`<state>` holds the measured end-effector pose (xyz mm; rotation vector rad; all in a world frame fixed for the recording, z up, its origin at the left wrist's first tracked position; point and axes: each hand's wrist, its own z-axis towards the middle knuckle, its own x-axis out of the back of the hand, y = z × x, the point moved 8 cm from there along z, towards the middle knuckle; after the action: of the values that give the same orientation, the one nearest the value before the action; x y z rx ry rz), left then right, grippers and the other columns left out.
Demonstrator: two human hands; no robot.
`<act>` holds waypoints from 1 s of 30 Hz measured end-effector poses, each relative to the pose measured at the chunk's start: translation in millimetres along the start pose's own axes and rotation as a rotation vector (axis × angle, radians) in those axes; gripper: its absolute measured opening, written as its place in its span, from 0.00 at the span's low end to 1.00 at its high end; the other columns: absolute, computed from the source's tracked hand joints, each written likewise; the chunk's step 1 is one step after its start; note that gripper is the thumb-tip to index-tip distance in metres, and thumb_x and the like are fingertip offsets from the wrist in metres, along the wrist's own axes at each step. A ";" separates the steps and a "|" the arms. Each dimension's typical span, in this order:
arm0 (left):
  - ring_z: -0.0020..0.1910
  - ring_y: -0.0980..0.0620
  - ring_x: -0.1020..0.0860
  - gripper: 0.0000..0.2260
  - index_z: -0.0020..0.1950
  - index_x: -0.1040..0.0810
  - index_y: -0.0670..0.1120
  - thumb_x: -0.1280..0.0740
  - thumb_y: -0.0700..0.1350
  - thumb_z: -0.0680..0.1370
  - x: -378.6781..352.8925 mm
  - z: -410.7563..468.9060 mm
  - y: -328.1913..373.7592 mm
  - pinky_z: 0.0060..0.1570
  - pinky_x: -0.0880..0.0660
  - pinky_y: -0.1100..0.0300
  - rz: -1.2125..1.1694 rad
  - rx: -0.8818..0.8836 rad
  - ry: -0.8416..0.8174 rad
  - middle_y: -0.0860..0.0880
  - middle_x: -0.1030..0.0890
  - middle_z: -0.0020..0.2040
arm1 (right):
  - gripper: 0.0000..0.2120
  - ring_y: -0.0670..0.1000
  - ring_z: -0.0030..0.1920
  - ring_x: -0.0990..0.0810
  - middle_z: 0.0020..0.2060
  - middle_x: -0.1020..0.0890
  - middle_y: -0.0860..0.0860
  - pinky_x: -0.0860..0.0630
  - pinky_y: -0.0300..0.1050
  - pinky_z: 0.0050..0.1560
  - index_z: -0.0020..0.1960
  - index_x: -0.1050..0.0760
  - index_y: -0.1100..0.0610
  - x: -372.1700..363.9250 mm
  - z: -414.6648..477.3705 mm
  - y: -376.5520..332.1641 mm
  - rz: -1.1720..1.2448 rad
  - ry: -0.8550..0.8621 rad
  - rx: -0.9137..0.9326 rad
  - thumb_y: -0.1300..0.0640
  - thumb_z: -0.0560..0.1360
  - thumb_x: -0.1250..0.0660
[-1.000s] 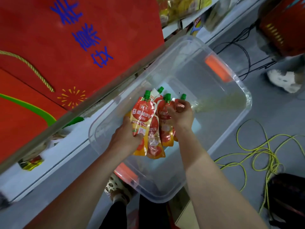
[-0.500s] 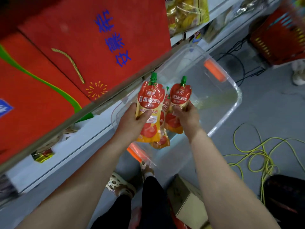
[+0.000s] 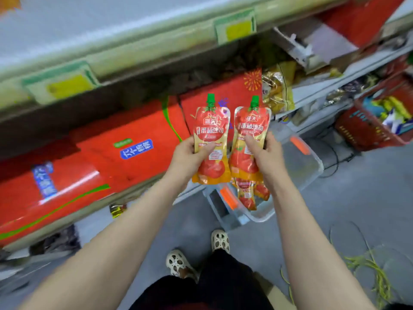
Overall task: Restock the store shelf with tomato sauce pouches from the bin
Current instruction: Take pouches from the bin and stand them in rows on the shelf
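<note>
My left hand (image 3: 190, 156) grips one red and yellow tomato sauce pouch (image 3: 211, 139) with a green cap, held upright. My right hand (image 3: 266, 155) grips a second upright pouch (image 3: 251, 133), and more pouches (image 3: 248, 193) hang down behind it in the same hand. Both hands are raised in front of the store shelf (image 3: 134, 52), over the row of red gift boxes. The clear plastic bin (image 3: 301, 166) with orange latches sits on the floor below and behind my hands.
Red gift boxes (image 3: 125, 153) fill the shelf at left. Yellow snack bags (image 3: 277, 90) lie on a lower shelf at right. A red basket (image 3: 375, 126) stands far right. Yellow cord (image 3: 371, 269) lies on the grey floor. My feet (image 3: 196, 253) are below.
Both hands have lifted the pouches up out of the bin toward the shelf. My view has tilted up, so the upper shelf edge with price labels now shows.
</note>
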<state>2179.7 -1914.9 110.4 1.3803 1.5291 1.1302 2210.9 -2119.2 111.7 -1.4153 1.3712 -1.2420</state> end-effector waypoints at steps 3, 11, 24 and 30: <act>0.45 0.54 0.16 0.07 0.53 0.20 0.47 0.29 0.41 0.76 41.1 -26.5 47.3 0.46 0.20 0.58 -0.028 -0.118 0.036 0.49 0.15 0.47 | 0.18 0.55 0.56 0.17 0.54 0.15 0.50 0.22 0.64 0.58 0.59 0.23 0.47 -32.6 -22.2 -53.3 0.030 -0.071 0.130 0.44 0.71 0.27; 0.51 0.49 0.17 0.10 0.55 0.20 0.48 0.28 0.43 0.74 149.6 -80.9 170.8 0.53 0.21 0.53 -0.112 -0.429 0.167 0.47 0.15 0.51 | 0.11 0.47 0.47 0.16 0.46 0.15 0.49 0.19 0.52 0.53 0.54 0.23 0.52 -113.0 -50.9 -209.2 0.045 -0.204 0.439 0.59 0.73 0.26; 0.51 0.54 0.18 0.08 0.52 0.20 0.48 0.28 0.39 0.74 321.0 -80.2 242.0 0.48 0.22 0.60 -0.210 -0.588 0.678 0.51 0.16 0.49 | 0.11 0.43 0.38 0.17 0.42 0.15 0.51 0.23 0.36 0.37 0.54 0.19 0.59 -284.9 32.1 -358.2 -0.055 -0.534 0.526 0.63 0.72 0.26; 0.49 0.56 0.17 0.08 0.51 0.19 0.50 0.28 0.40 0.74 339.9 -62.0 239.4 0.45 0.22 0.61 -0.234 -0.562 0.757 0.53 0.15 0.48 | 0.07 0.53 0.46 0.16 0.47 0.15 0.54 0.21 0.44 0.41 0.52 0.18 0.59 -345.3 90.5 -344.0 -0.027 -0.570 0.395 0.62 0.75 0.28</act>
<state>2155.9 -1579.9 363.4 0.3846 1.6107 1.8636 2395.9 -1749.7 385.5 -1.3598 0.6794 -0.9519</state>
